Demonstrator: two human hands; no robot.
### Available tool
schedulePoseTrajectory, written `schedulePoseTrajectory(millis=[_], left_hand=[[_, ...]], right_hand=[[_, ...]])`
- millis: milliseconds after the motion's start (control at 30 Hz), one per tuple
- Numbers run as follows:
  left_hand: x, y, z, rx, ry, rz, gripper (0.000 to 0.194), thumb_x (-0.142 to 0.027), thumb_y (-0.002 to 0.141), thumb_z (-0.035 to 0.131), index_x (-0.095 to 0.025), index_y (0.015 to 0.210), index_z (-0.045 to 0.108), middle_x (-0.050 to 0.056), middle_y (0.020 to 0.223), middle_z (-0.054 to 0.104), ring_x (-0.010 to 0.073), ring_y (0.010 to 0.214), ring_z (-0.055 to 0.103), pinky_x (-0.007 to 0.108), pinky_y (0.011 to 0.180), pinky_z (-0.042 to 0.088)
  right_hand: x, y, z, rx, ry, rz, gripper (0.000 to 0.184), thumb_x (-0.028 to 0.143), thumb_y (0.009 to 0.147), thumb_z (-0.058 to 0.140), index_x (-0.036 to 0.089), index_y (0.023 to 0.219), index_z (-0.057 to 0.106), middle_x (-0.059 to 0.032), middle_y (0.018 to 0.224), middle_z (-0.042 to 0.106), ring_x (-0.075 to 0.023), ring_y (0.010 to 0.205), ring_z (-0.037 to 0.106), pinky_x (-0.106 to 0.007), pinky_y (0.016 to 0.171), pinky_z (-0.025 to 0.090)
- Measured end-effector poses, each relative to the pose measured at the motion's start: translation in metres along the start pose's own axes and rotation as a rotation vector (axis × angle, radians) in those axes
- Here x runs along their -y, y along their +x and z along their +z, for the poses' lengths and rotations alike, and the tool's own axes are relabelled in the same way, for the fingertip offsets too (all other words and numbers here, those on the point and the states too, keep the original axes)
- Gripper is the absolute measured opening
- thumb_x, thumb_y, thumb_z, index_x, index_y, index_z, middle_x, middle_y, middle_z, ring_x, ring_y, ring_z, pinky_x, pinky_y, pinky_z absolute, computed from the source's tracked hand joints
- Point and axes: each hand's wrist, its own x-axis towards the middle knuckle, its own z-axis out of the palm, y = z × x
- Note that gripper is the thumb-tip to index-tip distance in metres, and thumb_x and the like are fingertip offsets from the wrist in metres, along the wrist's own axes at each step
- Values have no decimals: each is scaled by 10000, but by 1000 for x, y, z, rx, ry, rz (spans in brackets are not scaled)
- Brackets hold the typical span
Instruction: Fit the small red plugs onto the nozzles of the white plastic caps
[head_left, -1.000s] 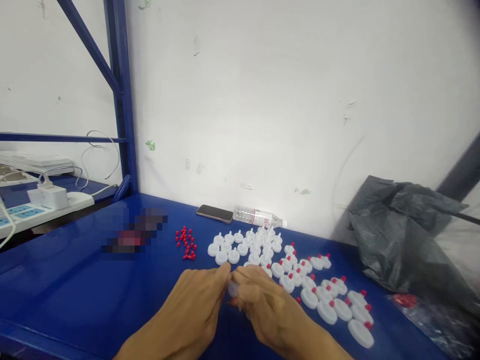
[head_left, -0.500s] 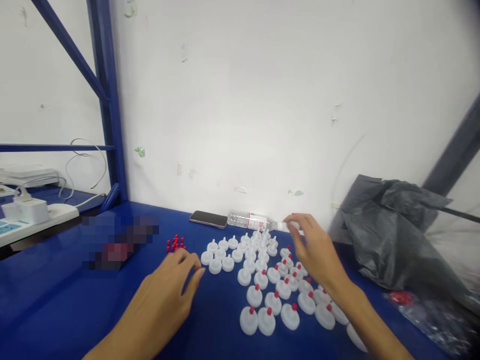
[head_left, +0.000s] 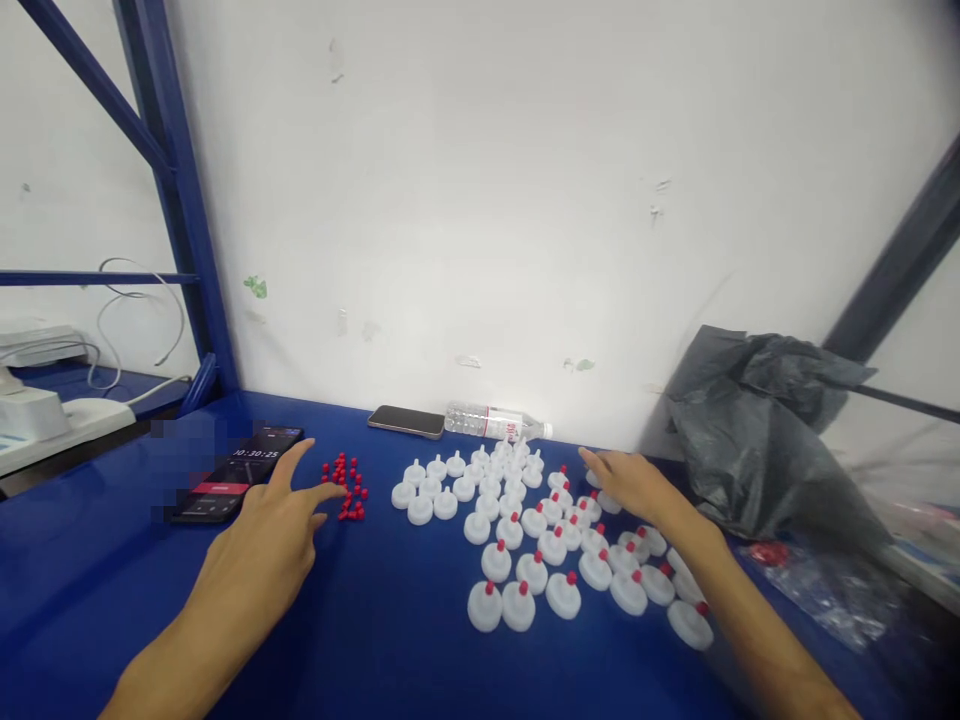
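Observation:
My left hand has its thumb and index finger spread apart. The index fingertip reaches into a cluster of small red caps, and its other fingers are curled. At the right, my right hand is low over the table, its fingers closed around a white nozzle lid that they partly hide. White nozzle lids with bare spouts stand mid-table. Nearer me and to the right lie several white lids with red tips, some partly behind my right forearm.
A phone showing a timer lies left of the red caps. Another phone and a clear bottle lie along the wall. A grey plastic bag and a clear bag sit at right; a power strip at left.
My hands were together over a lid, then parted. The right hand carried a white lid toward the wall and down to the right group. The left hand moved left to the red caps.

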Motion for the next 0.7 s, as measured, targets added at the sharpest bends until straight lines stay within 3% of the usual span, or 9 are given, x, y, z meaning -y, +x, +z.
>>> schedulePoseTrajectory(millis=[67, 167, 267, 367, 500, 700], left_hand=[[-6, -1, -7, 19, 62, -28, 457, -205, 1016, 398, -299, 1292, 750, 137, 1720, 268, 399, 1247, 659, 530, 886, 635], [-15, 0, -19, 86, 119, -67, 419, -236, 1033, 445, -293, 1352, 710, 164, 1688, 307, 404, 1258, 653, 537, 910, 623], [-22, 2, -27, 195, 120, -109, 350, -261, 1034, 510, -289, 1311, 722, 134, 1529, 531, 354, 1227, 677, 502, 969, 596], [-25, 4, -29, 287, 114, -133, 312, -269, 1044, 528, -267, 1294, 715, 100, 1299, 700, 315, 1188, 701, 449, 993, 562], [-25, 5, -26, 298, 92, -119, 267, -275, 1030, 557, -277, 1241, 721, 75, 1213, 746, 307, 1155, 709, 406, 928, 533], [-26, 4, -19, 271, 27, -31, 236, -239, 1009, 536, -259, 1107, 750, 76, 1114, 748, 283, 1035, 727, 350, 821, 486]], right_hand=[[2, -1, -4, -14, -14, -4, 486, 430, 1073, 376, 225, 897, 780, -120, 860, 826, -284, 817, 784, -359, 731, 531], [16, -4, -13, -68, -6, -63, 465, 394, 1079, 346, 175, 1092, 757, -178, 998, 827, -330, 934, 780, -440, 848, 549], [45, -12, -26, -110, 74, -212, 439, 410, 1099, 342, 212, 1178, 726, -127, 1172, 811, -285, 1119, 747, -430, 1029, 522], [79, -28, -37, -160, 275, -424, 376, 423, 1100, 400, 246, 1147, 729, -79, 1200, 803, -254, 1146, 728, -420, 1065, 525], [114, -51, -42, -166, 394, -648, 262, 356, 1083, 484, 261, 1077, 728, -47, 1082, 811, -250, 1055, 729, -490, 1051, 535], [134, -65, -34, -69, 411, -717, 227, 310, 1072, 533, 263, 1011, 746, -14, 1053, 817, -245, 1042, 718, -533, 1058, 511]])
